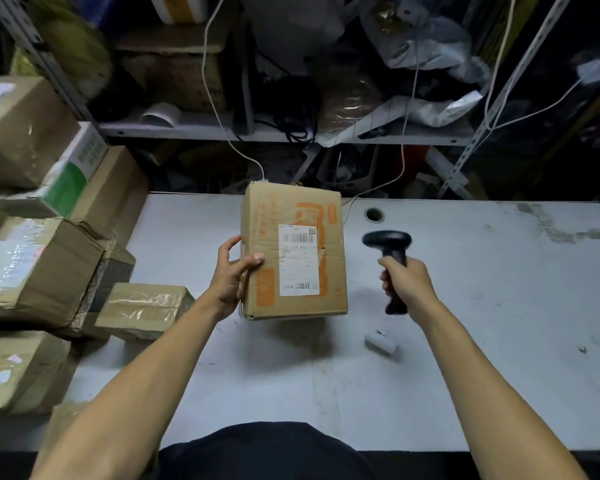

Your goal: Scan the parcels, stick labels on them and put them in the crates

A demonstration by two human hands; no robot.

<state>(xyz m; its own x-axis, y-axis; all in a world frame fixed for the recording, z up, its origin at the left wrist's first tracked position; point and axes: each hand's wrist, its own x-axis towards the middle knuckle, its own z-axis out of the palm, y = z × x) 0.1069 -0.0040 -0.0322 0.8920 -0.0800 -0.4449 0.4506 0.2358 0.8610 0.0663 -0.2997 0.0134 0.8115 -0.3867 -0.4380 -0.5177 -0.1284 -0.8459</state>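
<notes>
Parcel [293, 251]: held above the surface [465, 306], centre, white shipping label facing up.
Left hand [231, 275]: fingers clasped on the parcel's left edge.
Right hand [407, 280]: fingers wrapped around the scanner [388, 245] handle, right of the parcel.
Label roll [380, 342]: lying on the surface, near right.

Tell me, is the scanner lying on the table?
No, the right hand grips the black scanner by its handle and holds it up above the table, beside the box.

The grey, scuffed desk [291, 375] carried a small white roll [380, 342] lying on its side. Left of the roll, well apart, taped cardboard boxes [84, 271] were stacked along the desk's edge. Beyond the roll, a round cable hole [374, 214] opened near the back edge.
</notes>
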